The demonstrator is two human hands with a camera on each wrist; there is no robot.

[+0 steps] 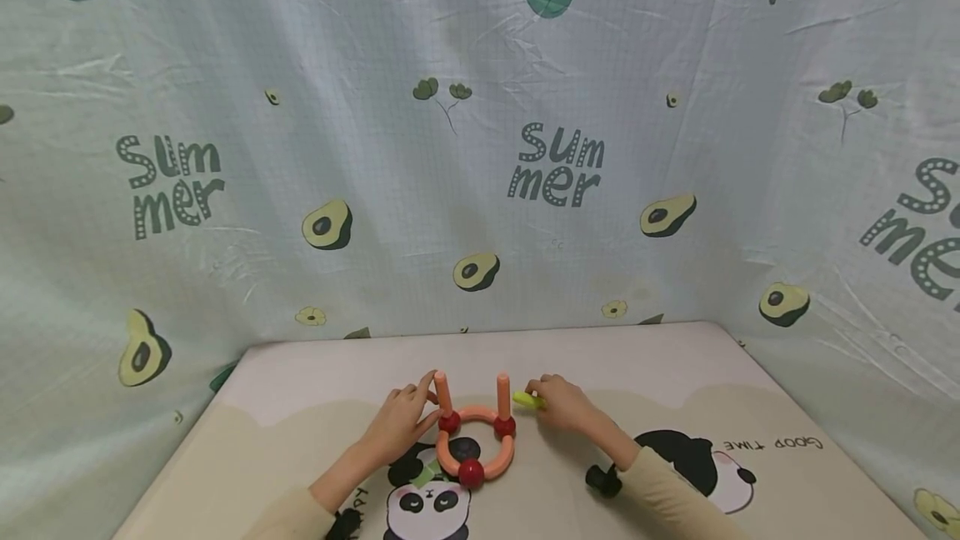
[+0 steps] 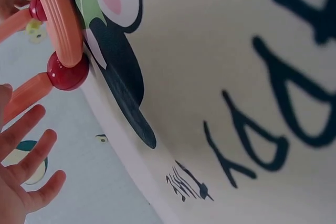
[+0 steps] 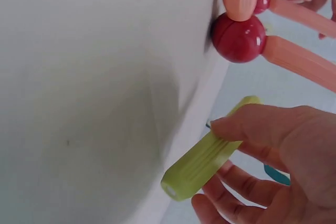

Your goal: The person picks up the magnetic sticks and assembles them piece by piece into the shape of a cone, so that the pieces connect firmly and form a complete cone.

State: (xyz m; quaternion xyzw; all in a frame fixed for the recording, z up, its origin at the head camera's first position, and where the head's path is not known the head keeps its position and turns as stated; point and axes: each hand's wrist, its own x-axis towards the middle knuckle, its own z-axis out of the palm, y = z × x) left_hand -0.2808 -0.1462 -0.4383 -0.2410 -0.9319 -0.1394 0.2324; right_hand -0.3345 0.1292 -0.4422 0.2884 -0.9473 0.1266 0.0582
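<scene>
An orange ring of curved pieces (image 1: 499,466) joined by red balls (image 1: 471,473) lies on the mat in the head view. Two straight orange rods, a left rod (image 1: 444,395) and a right rod (image 1: 503,394), stand up from its two far balls. My left hand (image 1: 396,421) is at the left rod, index fingertip by its top and thumb low near the ball; the left wrist view shows its other fingers (image 2: 32,163) spread out. On the right, my right hand (image 1: 564,402) pinches a short yellow-green ridged stick (image 3: 197,166) between thumb and fingers, beside the right rod.
The table's mat (image 1: 555,473) carries printed pandas, one panda (image 1: 427,507) partly beneath the ring and another panda (image 1: 701,469) near my right forearm. Behind and at both sides hangs a pale curtain (image 1: 405,173) with avocado and leaf prints.
</scene>
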